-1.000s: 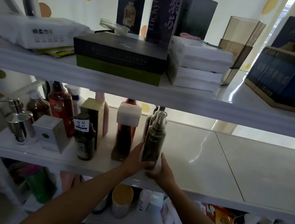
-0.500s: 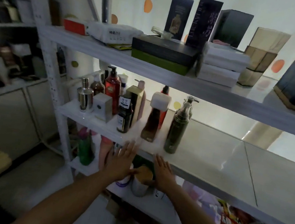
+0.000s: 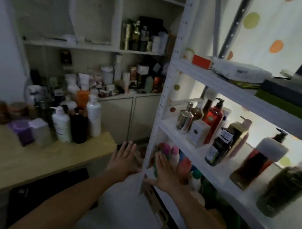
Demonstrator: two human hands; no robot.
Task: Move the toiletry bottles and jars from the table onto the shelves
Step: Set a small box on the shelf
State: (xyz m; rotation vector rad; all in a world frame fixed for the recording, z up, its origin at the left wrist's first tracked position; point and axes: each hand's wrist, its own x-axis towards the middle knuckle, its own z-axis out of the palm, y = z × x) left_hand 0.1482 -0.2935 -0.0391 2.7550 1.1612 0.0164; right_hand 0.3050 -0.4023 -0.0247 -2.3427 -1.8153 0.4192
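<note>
The table (image 3: pixel 23 158) at left held crowded bottles (image 3: pixel 61 125); left hand (image 3: pixel 124 161) and right hand (image 3: pixel 165 172), straight-fingered, empty, should take outer ones.

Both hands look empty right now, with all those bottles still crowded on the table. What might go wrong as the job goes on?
1. The bottles on the table stand packed tight; reaching for the dark bottle between the white pump bottles could topple its neighbours.
2. The dark green bottle seems close to the front edge of the shelf; a bottle set down beside it might knock it off.
</note>
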